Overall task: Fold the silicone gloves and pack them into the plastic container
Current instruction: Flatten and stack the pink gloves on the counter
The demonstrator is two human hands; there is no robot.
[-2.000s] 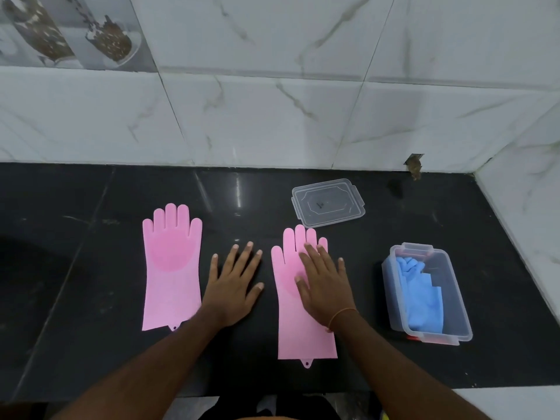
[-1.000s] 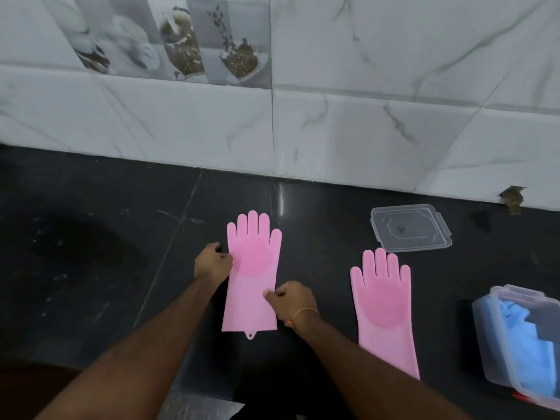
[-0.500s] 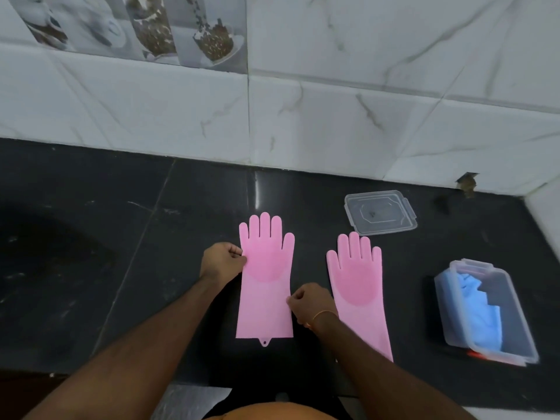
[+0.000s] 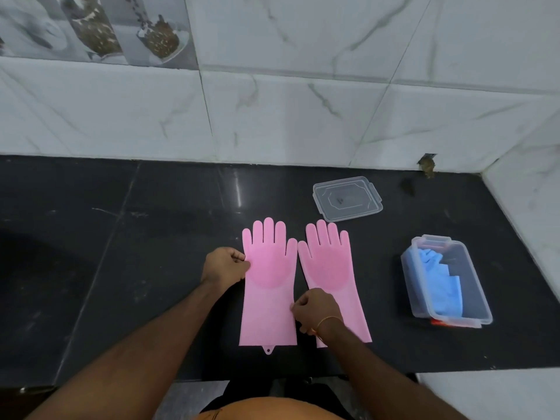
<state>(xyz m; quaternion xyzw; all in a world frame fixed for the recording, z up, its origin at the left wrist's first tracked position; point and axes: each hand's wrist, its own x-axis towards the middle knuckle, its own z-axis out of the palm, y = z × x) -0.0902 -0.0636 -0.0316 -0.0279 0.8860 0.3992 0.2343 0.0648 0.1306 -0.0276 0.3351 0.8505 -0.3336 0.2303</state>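
The step in hand looks like lining up the pink pair before any fold, with nothing pink packed yet. At the left, the left hand (image 4: 225, 266) is curled and pinches the outer edge of the left glove (image 4: 268, 286) about level with its palm. That glove lies flat on the black counter (image 4: 121, 268), palm up and fingers toward the wall, with a round textured patch on the palm, a straight cuff and a small hanging tab at the cuff's edge. The right hand (image 4: 316, 307), also curled, pinches the same glove's inner edge lower down, near the cuff, and lies partly over the right glove (image 4: 328, 262). The right glove lies flat just beside the first, tilted a little, the thumbs nearly touching; its cuff is partly hidden by the wrist. Judging by this, the next move calls for a firm two-point hold to lift or slide the left glove squarely onto its partner, or to double it over; silicone is floppy and likely grippy, so it may drag or spring open unless pressed down. Behind the gloves to the right lies a clear lid (image 4: 348, 199), off its box. Farther right stands the clear container (image 4: 472, 286), open, with blue gloves (image 4: 439, 283) already folded inside and spare room beside them.
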